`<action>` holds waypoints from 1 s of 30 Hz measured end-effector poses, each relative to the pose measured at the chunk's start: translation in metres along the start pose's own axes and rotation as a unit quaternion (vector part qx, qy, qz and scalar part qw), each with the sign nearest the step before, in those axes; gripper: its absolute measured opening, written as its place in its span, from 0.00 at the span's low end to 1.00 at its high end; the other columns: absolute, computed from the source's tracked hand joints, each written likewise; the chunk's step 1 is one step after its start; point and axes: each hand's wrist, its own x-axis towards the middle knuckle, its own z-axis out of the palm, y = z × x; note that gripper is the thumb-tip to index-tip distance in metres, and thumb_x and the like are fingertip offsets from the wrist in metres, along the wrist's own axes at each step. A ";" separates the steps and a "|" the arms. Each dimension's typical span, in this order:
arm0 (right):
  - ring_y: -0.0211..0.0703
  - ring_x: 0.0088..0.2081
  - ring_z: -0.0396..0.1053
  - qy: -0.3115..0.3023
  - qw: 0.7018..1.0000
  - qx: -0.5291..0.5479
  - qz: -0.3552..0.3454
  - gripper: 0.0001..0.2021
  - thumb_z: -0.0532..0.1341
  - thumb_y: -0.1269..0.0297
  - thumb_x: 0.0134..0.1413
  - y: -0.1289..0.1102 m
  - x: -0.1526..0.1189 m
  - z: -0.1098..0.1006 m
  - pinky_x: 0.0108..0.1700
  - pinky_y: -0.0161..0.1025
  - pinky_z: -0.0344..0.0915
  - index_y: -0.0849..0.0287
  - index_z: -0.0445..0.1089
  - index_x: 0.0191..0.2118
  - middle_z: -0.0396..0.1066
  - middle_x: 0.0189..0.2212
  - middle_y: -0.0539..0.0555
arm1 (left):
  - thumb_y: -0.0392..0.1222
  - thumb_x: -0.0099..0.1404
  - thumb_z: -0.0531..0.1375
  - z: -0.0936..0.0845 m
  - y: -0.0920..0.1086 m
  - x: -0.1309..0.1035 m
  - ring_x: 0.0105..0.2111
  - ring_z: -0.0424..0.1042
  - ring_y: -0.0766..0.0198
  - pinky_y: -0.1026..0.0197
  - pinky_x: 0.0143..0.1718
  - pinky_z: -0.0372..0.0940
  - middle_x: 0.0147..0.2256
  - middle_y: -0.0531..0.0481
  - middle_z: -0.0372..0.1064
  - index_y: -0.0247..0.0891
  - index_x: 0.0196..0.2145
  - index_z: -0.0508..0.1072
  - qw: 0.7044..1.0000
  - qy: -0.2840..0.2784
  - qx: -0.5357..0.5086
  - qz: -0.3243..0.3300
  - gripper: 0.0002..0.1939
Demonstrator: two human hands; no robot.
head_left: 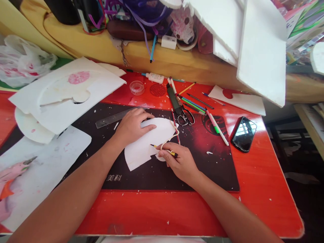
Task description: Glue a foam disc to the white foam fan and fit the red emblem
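Observation:
A white fan-shaped piece of foam board lies on a black desk mat. My left hand rests on its upper left part, palm down with the fingers stretched out. In my right hand, thumb and fingers pinch a slim yellow-and-black pencil, its dark tip pointing left over the board's lower edge. A cream cord loops from the right fingers up to the board's right end. A clear ruler lies beside my left hand, partly hidden behind it.
Scissors, a dark green cutter and several pens lie behind the board. A phone sits at the right. Cut foam sheets and a pink glue gun are at the left. More foam panels lean at the back.

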 end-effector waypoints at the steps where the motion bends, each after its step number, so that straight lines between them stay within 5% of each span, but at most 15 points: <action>1: 0.39 0.30 0.77 -0.001 1.000 0.000 0.000 0.11 0.62 0.58 0.73 0.000 0.000 0.000 0.28 0.33 0.66 0.56 0.79 0.41 0.83 0.40 0.55 | 0.52 0.71 0.66 0.000 0.000 0.000 0.46 0.73 0.49 0.48 0.52 0.66 0.42 0.46 0.73 0.42 0.49 0.82 1.000 0.001 0.000 0.001 0.15; 18: 0.41 0.31 0.77 0.010 0.999 0.004 0.036 0.12 0.62 0.56 0.72 -0.002 0.000 0.000 0.30 0.33 0.67 0.57 0.80 0.43 0.82 0.38 0.56 | 0.54 0.71 0.66 0.001 -0.002 0.000 0.46 0.73 0.50 0.49 0.52 0.66 0.42 0.46 0.74 0.43 0.49 0.82 1.000 0.002 0.002 0.005 0.16; 30: 0.34 0.22 0.70 0.024 0.998 0.023 0.050 0.13 0.62 0.54 0.72 0.000 0.001 0.000 0.26 0.34 0.65 0.57 0.79 0.42 0.82 0.40 0.55 | 0.54 0.71 0.65 -0.001 0.001 0.000 0.46 0.73 0.50 0.48 0.53 0.66 0.42 0.46 0.74 0.44 0.50 0.81 1.000 -0.004 0.000 -0.005 0.16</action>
